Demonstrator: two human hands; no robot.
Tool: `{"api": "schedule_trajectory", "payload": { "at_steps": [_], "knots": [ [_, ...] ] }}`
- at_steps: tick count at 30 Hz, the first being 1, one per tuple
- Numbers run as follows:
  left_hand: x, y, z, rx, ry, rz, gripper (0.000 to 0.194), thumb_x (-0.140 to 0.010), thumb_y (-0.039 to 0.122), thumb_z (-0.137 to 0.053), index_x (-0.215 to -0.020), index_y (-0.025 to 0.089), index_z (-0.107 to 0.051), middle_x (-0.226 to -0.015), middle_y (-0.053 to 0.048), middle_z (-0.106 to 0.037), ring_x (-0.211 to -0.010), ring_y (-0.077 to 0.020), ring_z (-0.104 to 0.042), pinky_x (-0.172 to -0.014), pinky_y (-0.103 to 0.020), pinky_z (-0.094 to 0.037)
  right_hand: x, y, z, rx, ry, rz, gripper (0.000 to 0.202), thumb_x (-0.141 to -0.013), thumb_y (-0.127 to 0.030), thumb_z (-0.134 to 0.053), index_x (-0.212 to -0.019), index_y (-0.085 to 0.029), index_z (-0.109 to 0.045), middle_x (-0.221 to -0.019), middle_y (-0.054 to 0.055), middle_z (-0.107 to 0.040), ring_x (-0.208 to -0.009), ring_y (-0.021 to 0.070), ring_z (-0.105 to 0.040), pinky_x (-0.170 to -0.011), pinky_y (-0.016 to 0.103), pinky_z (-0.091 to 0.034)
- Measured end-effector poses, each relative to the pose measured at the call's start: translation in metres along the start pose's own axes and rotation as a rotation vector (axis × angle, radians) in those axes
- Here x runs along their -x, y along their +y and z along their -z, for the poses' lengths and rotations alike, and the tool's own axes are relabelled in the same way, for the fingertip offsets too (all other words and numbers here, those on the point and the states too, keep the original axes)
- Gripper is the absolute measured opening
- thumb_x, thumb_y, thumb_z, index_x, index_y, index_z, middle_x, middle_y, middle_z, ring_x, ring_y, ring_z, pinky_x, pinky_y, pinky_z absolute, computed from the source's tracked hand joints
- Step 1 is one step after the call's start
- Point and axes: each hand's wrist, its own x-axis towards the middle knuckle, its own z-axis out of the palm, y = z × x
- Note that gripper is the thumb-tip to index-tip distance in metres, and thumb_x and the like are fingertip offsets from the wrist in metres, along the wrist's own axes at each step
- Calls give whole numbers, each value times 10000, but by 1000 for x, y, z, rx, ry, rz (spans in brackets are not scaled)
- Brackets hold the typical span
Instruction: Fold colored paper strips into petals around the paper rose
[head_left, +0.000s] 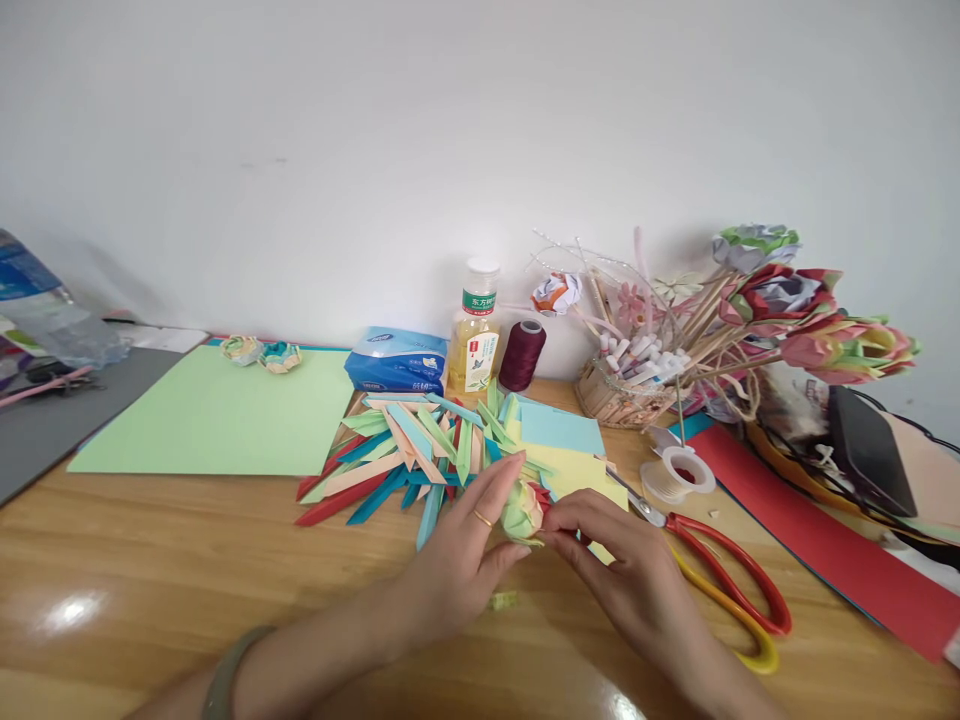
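Observation:
Between my two hands sits a paper flower (pixel 523 512) with pale green and peach petals and some red at its right side. My left hand (pixel 472 535) holds it from the left, thumb below and fingers above. At its right edge the fingertips of my right hand (pixel 619 550) are pinched together by the red part; what exactly lies in the pinch is too small to tell. Folded paper strips (pixel 405 445) in several colours lie heaped just behind. A small green paper scrap (pixel 503 600) rests on the table below the flower.
Scissors (pixel 731 580) with red and yellow handles and a white spool (pixel 677 474) lie at right. Behind stand a bottle (pixel 475 330), maroon thread (pixel 522 355), a tissue pack (pixel 397 360) and a basket (pixel 622 402). Green paper (pixel 217 420) bears two small paper flowers (pixel 280 356).

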Motion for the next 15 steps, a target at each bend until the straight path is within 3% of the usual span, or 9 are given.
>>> {"api": "schedule_trajectory", "payload": {
  "at_steps": [6, 15],
  "knots": [
    [0, 3, 2, 69, -1, 72, 621, -895, 283, -484, -1449, 270, -202, -1520, -50, -286, -1402, -228, -247, -1147, -401, -240, 1, 2, -1, 9, 37, 48, 130, -861, -121, -548, -805, -215, -617, -763, 24, -646, -720, 152, -624, -638, 244, -497],
    [0, -1, 0, 15, -22, 2, 623, -891, 255, -491, -1447, 264, -210, -1509, -72, -305, -1398, -226, -261, -1142, -398, -259, 0, 1, 0, 36, 34, 17, 134, -843, -151, -577, -721, -203, -594, -683, 9, -622, -625, 140, -605, -573, 232, -473]
  ]
}}
